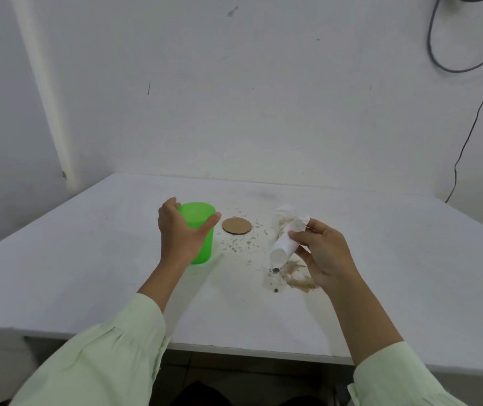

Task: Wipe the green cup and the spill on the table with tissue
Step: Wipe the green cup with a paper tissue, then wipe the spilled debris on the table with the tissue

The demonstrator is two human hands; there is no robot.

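Note:
The green cup (203,238) stands upright on the white table (88,259), left of centre. My left hand (180,232) wraps around its upper part, thumb on the right side of the rim. My right hand (325,256) holds a white tissue (285,238) rolled at the lower end and crumpled and stained brown at the top, just above the table. A brown spill (295,278) with dark specks lies under and in front of that hand, and small brown splashes (246,241) dot the surface between the cup and the tissue.
A round brown cardboard coaster (236,225) lies flat just right of the cup. The wall stands close behind the table. A dark cable (468,136) hangs down the wall at the right. The table's front edge is near my sleeves.

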